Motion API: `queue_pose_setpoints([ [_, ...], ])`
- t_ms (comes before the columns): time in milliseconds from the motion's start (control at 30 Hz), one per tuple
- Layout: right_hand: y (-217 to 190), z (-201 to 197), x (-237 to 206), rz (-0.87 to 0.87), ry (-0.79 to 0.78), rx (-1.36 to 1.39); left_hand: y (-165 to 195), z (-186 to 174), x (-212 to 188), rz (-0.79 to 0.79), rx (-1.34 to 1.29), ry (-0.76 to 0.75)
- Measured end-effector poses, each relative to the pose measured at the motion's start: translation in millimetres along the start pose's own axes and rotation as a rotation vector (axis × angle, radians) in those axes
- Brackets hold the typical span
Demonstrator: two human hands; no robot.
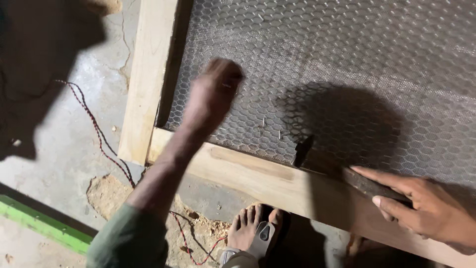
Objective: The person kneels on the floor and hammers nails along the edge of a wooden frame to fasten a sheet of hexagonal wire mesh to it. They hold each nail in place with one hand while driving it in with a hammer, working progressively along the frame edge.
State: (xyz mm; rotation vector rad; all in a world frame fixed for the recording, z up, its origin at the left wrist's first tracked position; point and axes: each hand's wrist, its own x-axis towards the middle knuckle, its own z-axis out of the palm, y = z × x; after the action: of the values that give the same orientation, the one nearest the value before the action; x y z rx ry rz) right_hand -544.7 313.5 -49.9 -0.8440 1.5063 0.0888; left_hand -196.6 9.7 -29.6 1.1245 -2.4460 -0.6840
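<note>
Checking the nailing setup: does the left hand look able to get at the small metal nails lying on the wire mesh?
Probably yes. The left hand hovers over the hexagonal wire mesh, with the small metal nails just beside it and nothing between; the hammer lies farther right.

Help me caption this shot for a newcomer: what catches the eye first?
The wire mesh with its honeycomb pattern fills the upper right, stretched over a pale wooden frame. The right hand at lower right grips a hammer whose head rests at the mesh's lower edge. The left hand, blurred, is over the mesh at centre.
</note>
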Motion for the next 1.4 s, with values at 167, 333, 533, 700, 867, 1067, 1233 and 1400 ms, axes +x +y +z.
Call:
queue_pose_setpoints([
  [167,-31.9,13.8,-1.1,-0.236,0.052,-0.046,6.4,-37.2,-30.9,-0.376,-0.378,0.090],
  [333,-104.4,28.0,10.7,-0.230,0.175,0.243,6.5,-27.3,-59.3,-0.519,-0.917,0.257],
  [533,-81.1,18.3,-7.5,-0.286,0.273,0.383,1.0,-33.9,-90.1,-0.701,-1.029,0.257],
  [700,-36.5,21.7,-14.6,-0.227,0.256,0.226,17.1,-33.1,-95.7,-0.617,-0.665,-0.035],
  [867,-72.0,34.8,-8.0,-0.356,0.137,-0.074,24.0,-16.1,-91.7,-0.293,0.052,-0.117],
  [1067,-142.4,49.8,23.9,-0.360,0.249,0.101,9.6,-3.1,-93.3,-0.176,0.006,-0.011],
  [1233,-132.7,36.6,7.2,-0.276,0.294,0.308,0.7,5.9,-96.3,-0.131,0.204,-0.040],
  [1400,-95.9,35.2,-27.6,-0.217,0.334,0.271,3.0,3.8,-89.8,0.069,0.452,0.014],
])
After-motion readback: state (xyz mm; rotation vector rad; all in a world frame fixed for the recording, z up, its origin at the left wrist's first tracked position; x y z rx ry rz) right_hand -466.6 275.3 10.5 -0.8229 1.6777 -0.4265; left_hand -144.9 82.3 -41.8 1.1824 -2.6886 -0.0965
